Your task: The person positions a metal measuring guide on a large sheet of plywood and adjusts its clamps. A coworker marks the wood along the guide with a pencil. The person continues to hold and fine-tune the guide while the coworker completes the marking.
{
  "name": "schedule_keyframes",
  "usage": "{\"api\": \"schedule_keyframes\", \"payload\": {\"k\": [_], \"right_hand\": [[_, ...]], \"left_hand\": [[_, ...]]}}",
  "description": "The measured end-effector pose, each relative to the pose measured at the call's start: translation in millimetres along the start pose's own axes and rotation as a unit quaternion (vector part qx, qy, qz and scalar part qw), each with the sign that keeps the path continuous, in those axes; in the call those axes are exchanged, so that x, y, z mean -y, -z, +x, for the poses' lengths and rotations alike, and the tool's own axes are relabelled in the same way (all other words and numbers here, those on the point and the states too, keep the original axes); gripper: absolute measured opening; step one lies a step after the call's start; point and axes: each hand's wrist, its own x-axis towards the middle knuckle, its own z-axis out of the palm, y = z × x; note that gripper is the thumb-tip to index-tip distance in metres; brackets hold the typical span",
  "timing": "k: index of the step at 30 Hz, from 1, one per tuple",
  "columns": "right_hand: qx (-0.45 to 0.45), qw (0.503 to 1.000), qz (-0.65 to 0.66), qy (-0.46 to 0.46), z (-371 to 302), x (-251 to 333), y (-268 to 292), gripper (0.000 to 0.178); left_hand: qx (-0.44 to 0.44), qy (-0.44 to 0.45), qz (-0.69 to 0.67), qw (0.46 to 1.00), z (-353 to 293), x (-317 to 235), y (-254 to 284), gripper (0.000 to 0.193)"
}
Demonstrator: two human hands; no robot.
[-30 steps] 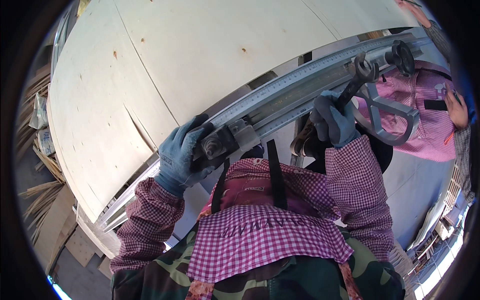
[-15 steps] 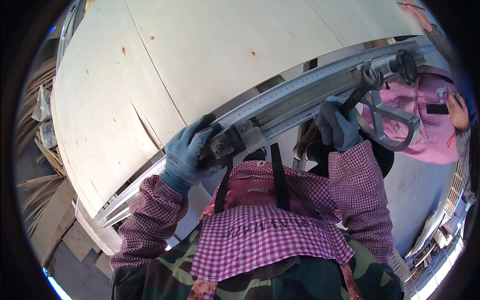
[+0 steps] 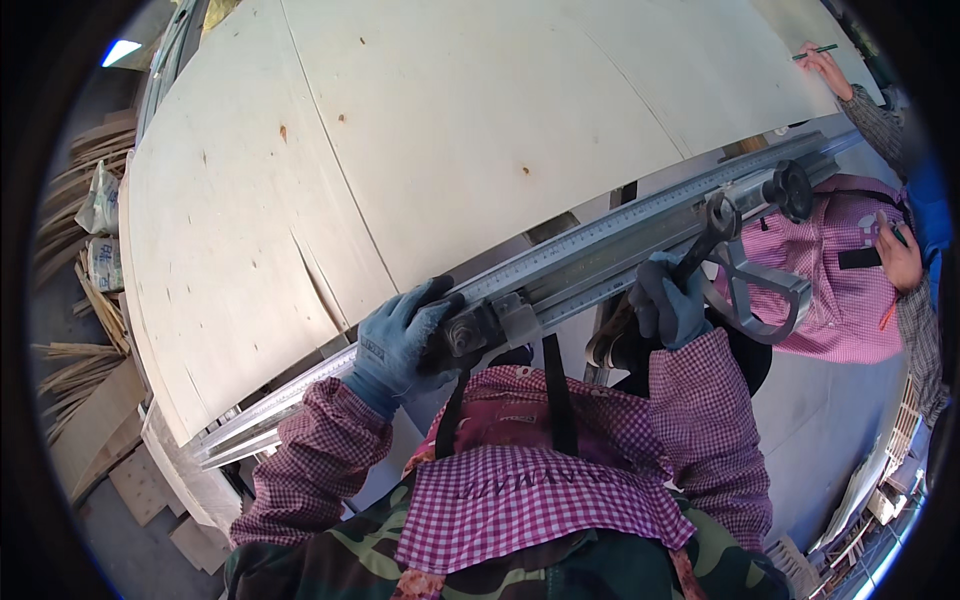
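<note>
My left hand (image 3: 393,345), in a blue-grey work glove, is closed around a dark block with a bolt (image 3: 464,334) on the metal measuring rail (image 3: 610,228). A pale metal plate (image 3: 518,318) sits just right of that block. My right hand (image 3: 670,303), gloved likewise, grips the shank of a dark wrench (image 3: 708,240). The wrench's open jaw points up and away, near a curved grey metal bracket (image 3: 760,305) and a black knob (image 3: 790,190) at the rail's right part. The fingers of my left hand are partly hidden.
A large pale wooden board (image 3: 430,130) lies beyond the rail. At the right a co-worker in a pink checked apron (image 3: 840,270) holds a dark green pencil-like stick (image 3: 815,52) over the board's far edge. Wood strips (image 3: 80,385) and plastic bags (image 3: 104,262) lie at the left.
The view has shifted, so the board and rail sit lower in the picture. Both my hands keep their holds. More of the co-worker's far hand and its stick now shows.
</note>
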Motion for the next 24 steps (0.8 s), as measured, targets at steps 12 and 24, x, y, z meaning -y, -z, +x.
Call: {"api": "schedule_keyframes", "payload": {"k": [12, 24], "right_hand": [[0.082, 0.996, -0.016, -0.021, 6.9, -23.0, 17.8, 0.023], [0.068, 0.997, 0.001, -0.029, 5.3, -24.6, 16.2, 0.025]], "left_hand": [[-0.011, 0.014, 0.008, 1.000, 7.1, -16.3, 3.7, 0.064], [-0.005, 0.007, -0.017, 1.000, 7.1, -12.4, 4.2, 0.064]]}}
